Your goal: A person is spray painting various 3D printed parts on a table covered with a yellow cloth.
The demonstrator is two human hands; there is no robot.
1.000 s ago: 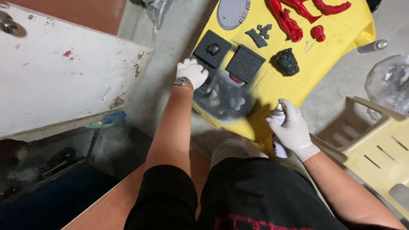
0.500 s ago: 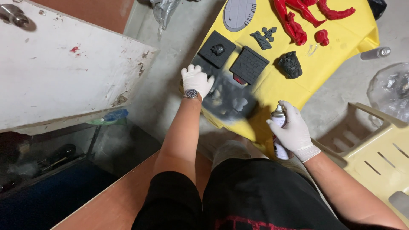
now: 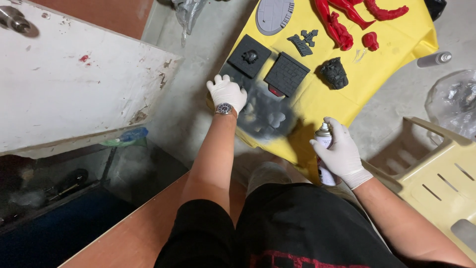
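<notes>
My left hand (image 3: 226, 92), in a white glove with a wristwatch, rests palm down on the near left edge of a yellow sheet (image 3: 391, 54) on the concrete floor, beside a black overspray patch (image 3: 267, 116). My right hand (image 3: 341, 153), also gloved, grips an upright spray can (image 3: 324, 149) at the sheet's near corner. Above my left hand lie two black square plaques (image 3: 250, 55) (image 3: 286, 74). A black mask-like piece (image 3: 334, 73), a small black piece (image 3: 303, 42), a grey oval base (image 3: 274, 14) and red figure parts (image 3: 342, 22) lie farther up the sheet.
A white scuffed board (image 3: 74, 84) stands at the left. A cream plastic chair (image 3: 436, 168) is at the right. A second spray can (image 3: 434, 59) lies on the floor beside a clear plastic bag (image 3: 456, 104). Another plastic bag (image 3: 188, 12) lies at the top.
My left hand has slid back toward me, off the black plaques to the sheet's near left edge. My right hand still holds the can in about the same place.
</notes>
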